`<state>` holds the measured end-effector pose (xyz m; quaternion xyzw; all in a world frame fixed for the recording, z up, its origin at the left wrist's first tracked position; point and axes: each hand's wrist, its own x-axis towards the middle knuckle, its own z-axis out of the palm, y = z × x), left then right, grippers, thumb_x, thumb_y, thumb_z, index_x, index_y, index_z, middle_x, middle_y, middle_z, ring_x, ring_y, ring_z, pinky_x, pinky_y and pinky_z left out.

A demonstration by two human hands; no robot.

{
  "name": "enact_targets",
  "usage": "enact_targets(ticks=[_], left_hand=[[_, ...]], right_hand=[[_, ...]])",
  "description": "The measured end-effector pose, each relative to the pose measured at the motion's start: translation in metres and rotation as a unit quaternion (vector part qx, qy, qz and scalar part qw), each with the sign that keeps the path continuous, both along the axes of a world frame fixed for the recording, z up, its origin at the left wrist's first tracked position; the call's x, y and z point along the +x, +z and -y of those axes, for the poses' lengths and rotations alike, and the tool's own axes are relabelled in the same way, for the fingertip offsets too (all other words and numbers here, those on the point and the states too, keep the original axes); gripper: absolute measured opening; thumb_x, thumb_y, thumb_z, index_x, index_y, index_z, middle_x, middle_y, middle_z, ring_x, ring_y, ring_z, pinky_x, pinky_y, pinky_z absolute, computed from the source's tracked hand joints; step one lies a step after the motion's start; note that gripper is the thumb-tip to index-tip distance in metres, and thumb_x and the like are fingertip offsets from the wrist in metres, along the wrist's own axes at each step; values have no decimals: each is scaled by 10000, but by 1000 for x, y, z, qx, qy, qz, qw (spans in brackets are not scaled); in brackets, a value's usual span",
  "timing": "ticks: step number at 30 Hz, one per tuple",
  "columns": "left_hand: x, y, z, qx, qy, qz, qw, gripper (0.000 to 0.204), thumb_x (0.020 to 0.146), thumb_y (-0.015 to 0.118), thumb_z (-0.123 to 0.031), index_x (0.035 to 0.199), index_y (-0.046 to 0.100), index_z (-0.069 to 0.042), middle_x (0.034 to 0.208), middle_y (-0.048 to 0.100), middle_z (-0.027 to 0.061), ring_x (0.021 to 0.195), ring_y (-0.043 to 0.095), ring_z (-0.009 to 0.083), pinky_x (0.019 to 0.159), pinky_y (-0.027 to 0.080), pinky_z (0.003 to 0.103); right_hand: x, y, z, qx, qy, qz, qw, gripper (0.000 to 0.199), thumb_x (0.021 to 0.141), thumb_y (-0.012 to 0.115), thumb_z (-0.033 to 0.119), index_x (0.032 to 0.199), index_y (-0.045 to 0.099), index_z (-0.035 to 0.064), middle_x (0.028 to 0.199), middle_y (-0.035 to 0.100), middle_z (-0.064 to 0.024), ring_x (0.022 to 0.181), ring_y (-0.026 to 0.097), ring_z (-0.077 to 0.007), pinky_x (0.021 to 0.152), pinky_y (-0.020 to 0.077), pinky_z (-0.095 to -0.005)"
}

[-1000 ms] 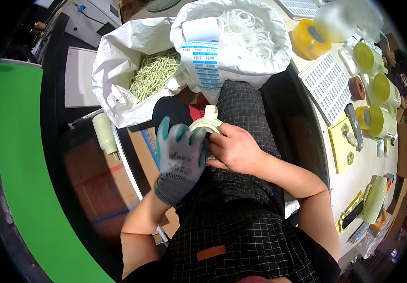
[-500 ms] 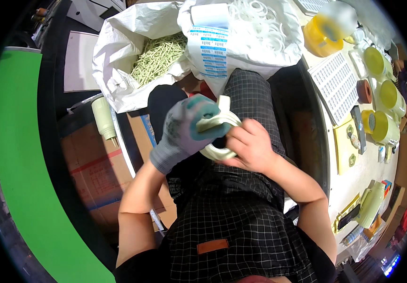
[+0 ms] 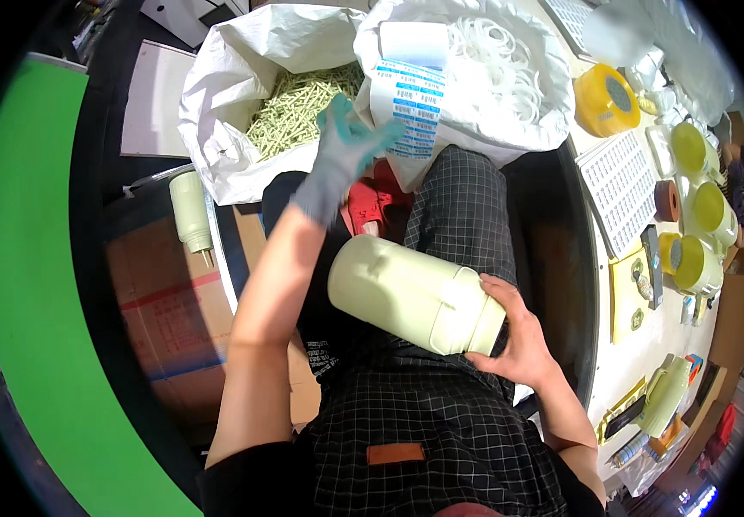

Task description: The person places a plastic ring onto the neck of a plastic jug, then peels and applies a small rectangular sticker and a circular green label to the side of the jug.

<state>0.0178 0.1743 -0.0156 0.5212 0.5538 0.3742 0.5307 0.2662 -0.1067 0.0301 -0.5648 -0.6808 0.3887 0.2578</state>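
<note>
Head view: your right hand (image 3: pixel 514 340) grips the wide end of a pale green jug (image 3: pixel 415 295), fingers curled around its rim and pressed against it. The jug lies tilted across your lap, over the dark checked apron (image 3: pixel 441 431).

Your left hand (image 3: pixel 346 151), in a grey and teal glove, reaches up and away from the jug with its fingers spread and holding nothing. It hovers at the edge of a white sack of pale green sticks (image 3: pixel 299 108), just beside a roll of blue and white labels (image 3: pixel 411 86) that hangs down over the front of a second white sack, this one full of white rings (image 3: pixel 497 65). That label roll and the sack's folded lip sit right by your gloved fingers.

To your left, another pale green part (image 3: pixel 191 211) stands upright by a cardboard box (image 3: pixel 174 319). To your right, the table (image 3: pixel 648 345) carries a yellow tape roll (image 3: pixel 605 99), a white perforated sheet (image 3: pixel 622 185), several yellow-green lids (image 3: pixel 700 211) and a brown tape roll (image 3: pixel 667 200), all well apart from both hands.
</note>
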Motion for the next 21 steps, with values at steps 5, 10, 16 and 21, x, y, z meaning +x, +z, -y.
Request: enact_targets(ticks=[5,10,16,21], left_hand=[[-8,-67,-47,-130,-181,-70,972,828,727,977,-359,1349,630,63,1103,766,149,999,737,195,877,590,325],[-35,-70,38,14,-184,-210,960,402,821,844,-256,1160,742,-65,971,776,94,929,742,223,850,585,345],[-24,-24,66,288,-36,-260,921,339,890,771,-117,1220,720,-64,919,743,114,756,720,235,730,577,346],[-37,-16,70,381,-62,-299,873,225,897,759,-122,1113,765,-60,957,759,129,798,740,290,740,583,369]], right_hand=[[0,21,-4,-3,29,61,998,1036,637,947,190,1551,472,76,1530,541,-232,1370,588,-398,1133,521,-439],[1,-10,10,-14,2,17,1000,970,713,919,239,1560,477,66,1535,541,-233,1368,581,-419,1145,501,-454],[5,-1,5,-41,14,9,999,986,721,904,229,1580,446,69,1558,503,-238,1398,558,-408,1175,475,-459],[2,3,6,-138,-1,-11,990,1067,717,912,245,1626,376,86,1563,505,-236,1412,548,-406,1187,463,-463]])
